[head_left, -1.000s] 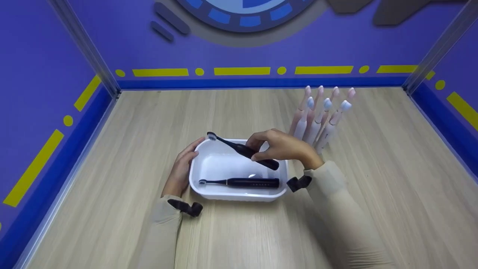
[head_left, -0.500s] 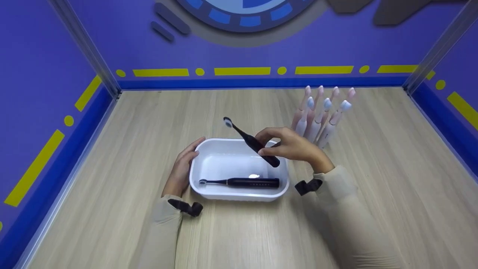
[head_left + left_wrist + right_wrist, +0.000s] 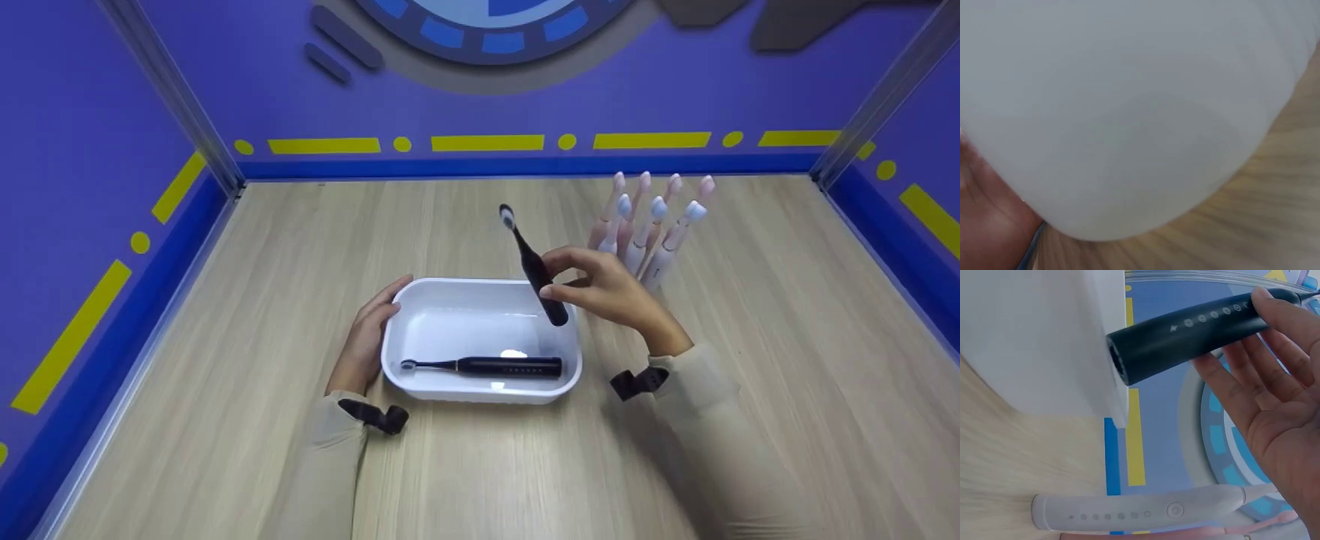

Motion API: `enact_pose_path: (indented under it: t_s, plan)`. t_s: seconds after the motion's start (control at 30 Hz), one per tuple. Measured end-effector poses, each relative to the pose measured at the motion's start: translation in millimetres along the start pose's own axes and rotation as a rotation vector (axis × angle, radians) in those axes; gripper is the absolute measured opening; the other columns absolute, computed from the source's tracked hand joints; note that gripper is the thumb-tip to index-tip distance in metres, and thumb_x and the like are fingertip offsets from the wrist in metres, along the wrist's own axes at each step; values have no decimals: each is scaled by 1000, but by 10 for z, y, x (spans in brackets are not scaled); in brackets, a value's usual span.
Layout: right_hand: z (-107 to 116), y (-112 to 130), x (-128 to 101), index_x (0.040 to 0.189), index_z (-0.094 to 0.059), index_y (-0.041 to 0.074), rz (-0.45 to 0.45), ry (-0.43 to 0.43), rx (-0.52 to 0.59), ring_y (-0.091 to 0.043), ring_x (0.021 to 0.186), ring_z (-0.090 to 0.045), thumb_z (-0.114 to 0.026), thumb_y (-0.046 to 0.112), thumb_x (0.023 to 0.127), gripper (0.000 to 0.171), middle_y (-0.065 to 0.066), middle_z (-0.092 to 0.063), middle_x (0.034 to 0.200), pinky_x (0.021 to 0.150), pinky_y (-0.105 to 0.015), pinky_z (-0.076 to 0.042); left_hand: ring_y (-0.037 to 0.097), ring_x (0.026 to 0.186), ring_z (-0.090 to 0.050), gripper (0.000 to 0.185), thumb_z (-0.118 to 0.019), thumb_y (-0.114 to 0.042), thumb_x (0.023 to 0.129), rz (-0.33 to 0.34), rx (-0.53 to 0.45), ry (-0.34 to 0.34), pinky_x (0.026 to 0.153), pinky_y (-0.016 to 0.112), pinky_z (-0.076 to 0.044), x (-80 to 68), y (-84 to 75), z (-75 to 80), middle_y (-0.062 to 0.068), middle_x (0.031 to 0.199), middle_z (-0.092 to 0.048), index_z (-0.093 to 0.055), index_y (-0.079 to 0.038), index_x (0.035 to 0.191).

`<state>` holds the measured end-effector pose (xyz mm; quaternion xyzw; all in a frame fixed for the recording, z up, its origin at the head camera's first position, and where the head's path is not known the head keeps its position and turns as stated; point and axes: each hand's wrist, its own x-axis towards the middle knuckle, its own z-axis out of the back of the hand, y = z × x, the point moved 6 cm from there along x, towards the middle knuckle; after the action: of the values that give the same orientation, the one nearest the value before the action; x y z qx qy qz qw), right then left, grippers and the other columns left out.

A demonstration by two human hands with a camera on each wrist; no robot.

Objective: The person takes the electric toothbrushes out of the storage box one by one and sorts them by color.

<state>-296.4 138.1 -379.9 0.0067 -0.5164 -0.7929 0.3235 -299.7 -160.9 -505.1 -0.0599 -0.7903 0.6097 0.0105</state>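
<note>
A black electric toothbrush (image 3: 534, 268) is pinched between thumb and fingertips of the right hand (image 3: 611, 291) and is held raised above the far right corner of a white rectangular tub (image 3: 480, 394), its brush head pointing up and away and its butt end lowest. In the right wrist view the same toothbrush (image 3: 1190, 332) is seen end on, with a row of round marks along its handle, the thumb lying on its upper side and the fingers (image 3: 1241, 382) beneath it; the grip is thus closed on the handle.

The left hand (image 3: 365, 336) is laid against the left end wall of the tub, fingers extended along the rim; its grip is relaxed and nothing is clasped. In the left wrist view the frame is filled by the white tub wall (image 3: 1129, 112), with part of the hand (image 3: 985, 219) at the lower left.

A second black toothbrush (image 3: 484, 367) lies flat in the tub along the near wall, head to the left. A cluster of pale pink and white toothbrushes (image 3: 649, 232) stands upright on the wooden desk (image 3: 750, 360), just behind the right hand.
</note>
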Motion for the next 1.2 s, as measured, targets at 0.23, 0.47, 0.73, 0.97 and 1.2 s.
enact_pose_path:
  t_s: [0.23,0.47,0.73,0.97,1.2]
  plan:
    - [102,-79,-122,115,-64,-3,-35,-113,14,-9,97,-64,-72,2,82,34,-16,-67,110,84,-22,-55,22,143,-32,51,-35,-5,93,-17,2,4,119,37,-23,3,-11,-9,10,153,-37,-41,-2,144]
    - [179,-168,-245,113,-63,-6,-33,-249,68,-11,94,-65,-70,-5,81,33,-7,-68,102,81,-24,-57,21,143,-31,50,-34,-5,94,-16,6,4,119,36,-22,19,4,-2,10,153,-37,-42,-2,144]
    - [257,-227,-358,115,-59,-12,10,-360,159,-11,94,-64,-67,-10,81,34,3,-68,100,79,-21,-56,19,140,-35,49,-35,-6,95,2,-5,2,118,36,-26,5,-6,6,8,152,-39,-43,-4,144]
    - [311,-251,-460,115,-56,-15,32,-440,192,-8,97,-64,-67,-11,81,36,5,-68,103,80,-19,-55,19,139,-36,49,-36,-7,95,6,-11,-11,118,36,-26,2,-1,8,6,151,-40,-44,-5,143]
    - [352,-331,-571,117,-55,-13,15,-505,186,-8,99,-64,-65,-9,83,35,4,-66,103,81,-17,-54,19,140,-35,49,-35,-7,95,10,-2,-15,118,36,-26,13,14,10,6,152,-40,-44,-5,143]
